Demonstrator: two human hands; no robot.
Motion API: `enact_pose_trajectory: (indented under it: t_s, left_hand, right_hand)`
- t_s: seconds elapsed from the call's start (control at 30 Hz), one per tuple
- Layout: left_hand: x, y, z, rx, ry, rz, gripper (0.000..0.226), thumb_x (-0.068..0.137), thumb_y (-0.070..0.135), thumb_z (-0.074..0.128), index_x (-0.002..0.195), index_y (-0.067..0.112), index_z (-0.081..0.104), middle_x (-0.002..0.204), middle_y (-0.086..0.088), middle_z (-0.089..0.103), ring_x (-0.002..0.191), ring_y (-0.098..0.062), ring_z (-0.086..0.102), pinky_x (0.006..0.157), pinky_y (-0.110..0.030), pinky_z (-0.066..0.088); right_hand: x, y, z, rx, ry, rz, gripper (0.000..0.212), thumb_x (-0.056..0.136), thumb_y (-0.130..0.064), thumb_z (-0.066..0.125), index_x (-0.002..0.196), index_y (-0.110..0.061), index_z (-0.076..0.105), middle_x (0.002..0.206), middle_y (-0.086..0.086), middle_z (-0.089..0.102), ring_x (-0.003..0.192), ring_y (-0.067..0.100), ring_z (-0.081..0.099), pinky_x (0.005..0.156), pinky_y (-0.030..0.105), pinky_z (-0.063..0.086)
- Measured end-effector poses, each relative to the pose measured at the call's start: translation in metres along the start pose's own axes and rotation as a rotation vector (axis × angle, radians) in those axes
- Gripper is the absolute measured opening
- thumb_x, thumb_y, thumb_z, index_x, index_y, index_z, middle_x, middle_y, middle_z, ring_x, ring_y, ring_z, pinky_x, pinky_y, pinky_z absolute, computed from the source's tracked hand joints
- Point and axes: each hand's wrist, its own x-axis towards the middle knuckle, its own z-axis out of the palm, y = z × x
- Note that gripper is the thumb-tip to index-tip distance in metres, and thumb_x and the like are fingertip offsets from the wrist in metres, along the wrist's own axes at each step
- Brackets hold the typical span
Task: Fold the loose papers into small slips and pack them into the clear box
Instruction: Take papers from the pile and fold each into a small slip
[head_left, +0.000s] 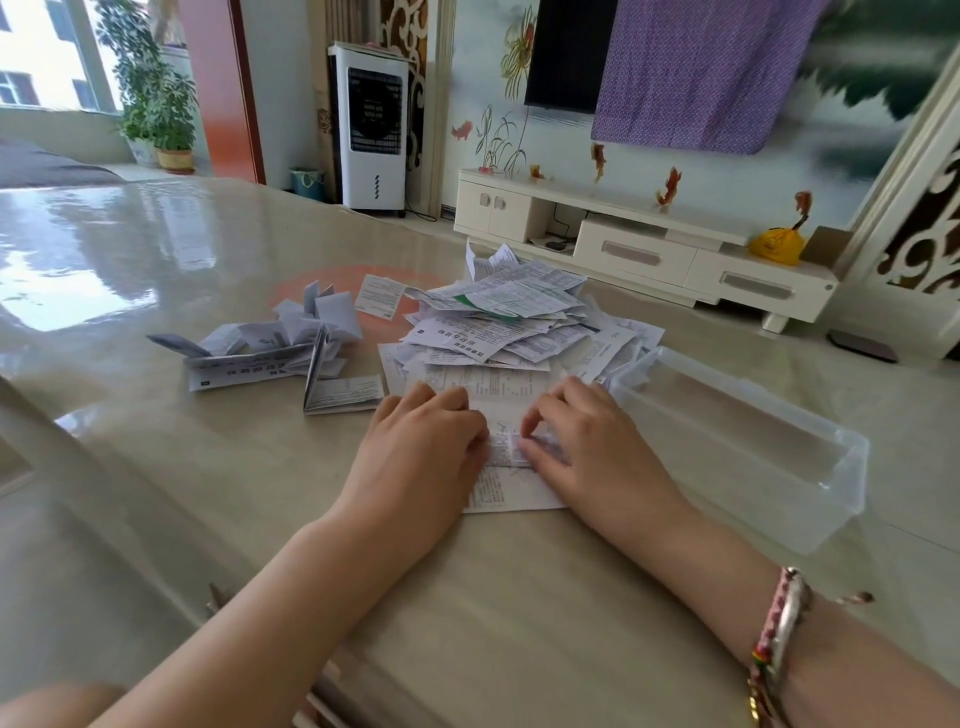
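Pressing a printed white paper sheet flat on the glossy beige table, a person works a fold at the near edge of the pile. The left hand rests knuckles-up on the sheet's left side with fingers curled down onto it; the right hand pinches the sheet's crease with bent fingertips. Behind them a large heap of loose printed leaflets awaits folding. To the left lies a smaller cluster of folded white slips, not yet packed. The clear plastic rectangular box stands just right of the hands, apparently holding nothing, so most of the job seems left.
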Motion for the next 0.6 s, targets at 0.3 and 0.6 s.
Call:
enact_pose_trajectory:
  t_s: [0.3, 0.6]
  left_hand:
    - [-0.002, -0.006, -0.006, -0.006, -0.052, 0.018, 0.02, 0.092, 0.023, 0.057, 0.104, 0.029, 0.071, 0.097, 0.011, 0.059, 0.099, -0.02, 0.049, 0.087, -0.031, 0.035]
    - [-0.005, -0.005, -0.013, -0.109, 0.056, -0.053, 0.041, 0.084, 0.002, 0.055, 0.115, 0.027, 0.065, 0.115, 0.011, 0.06, 0.109, -0.018, 0.048, 0.089, -0.028, 0.032]
  right_hand:
    - [-0.01, 0.002, -0.008, -0.095, -0.066, -0.187, 0.023, 0.09, -0.03, 0.048, 0.097, -0.02, 0.068, 0.093, -0.005, 0.065, 0.086, 0.017, 0.061, 0.077, 0.033, 0.051]
    - [-0.011, -0.004, -0.01, -0.029, 0.052, -0.105, 0.015, 0.091, -0.027, 0.053, 0.089, -0.024, 0.068, 0.082, -0.009, 0.067, 0.078, 0.013, 0.062, 0.065, 0.033, 0.051]
